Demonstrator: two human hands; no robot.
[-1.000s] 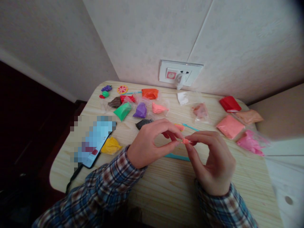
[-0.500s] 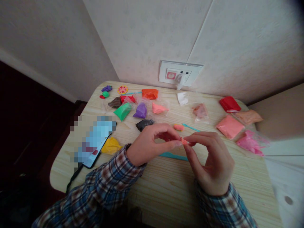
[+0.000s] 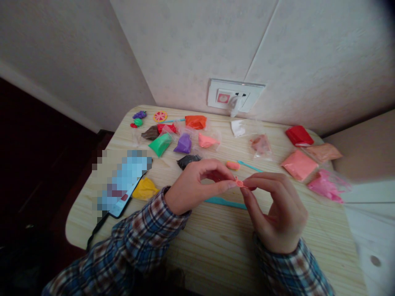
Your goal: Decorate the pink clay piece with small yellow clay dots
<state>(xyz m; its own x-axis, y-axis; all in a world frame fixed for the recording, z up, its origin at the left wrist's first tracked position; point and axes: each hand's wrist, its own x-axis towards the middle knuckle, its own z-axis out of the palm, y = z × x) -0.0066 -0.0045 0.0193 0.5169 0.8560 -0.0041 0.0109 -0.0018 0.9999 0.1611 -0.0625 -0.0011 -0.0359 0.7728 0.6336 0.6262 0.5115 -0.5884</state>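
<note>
The coral piece (image 3: 240, 183), a small round part with a coiled-looking face, is held in the air above the table (image 3: 216, 242), close to the right end of the blue flat tool (image 3: 226, 202). The left hand (image 3: 200, 187) is pinched narrow, thumb and fingertips on the left side of the coral piece. The right hand (image 3: 276, 209) is likewise pinched narrow, thumb and fingertips on its right side. All positions below are referenced to the blue flat tool, which lies partly hidden by the left hand. Beyond it: the oblong pink-and-yellow piece (image 3: 233, 165), with the thin blue tool (image 3: 250, 166) beside its right end. Beyond and to the left: the black packet (image 3: 187, 161), the purple packet (image 3: 184, 144) and the green packet (image 3: 160, 144). Directly left: the yellow packet (image 3: 145, 189), then the phone (image 3: 123, 187), its screen partly pixelated. Well to the right: the salmon packet (image 3: 299, 164) and the bright pink packet (image 3: 324, 184). Far beyond: the white packet (image 3: 237, 128), near the wall.
</note>
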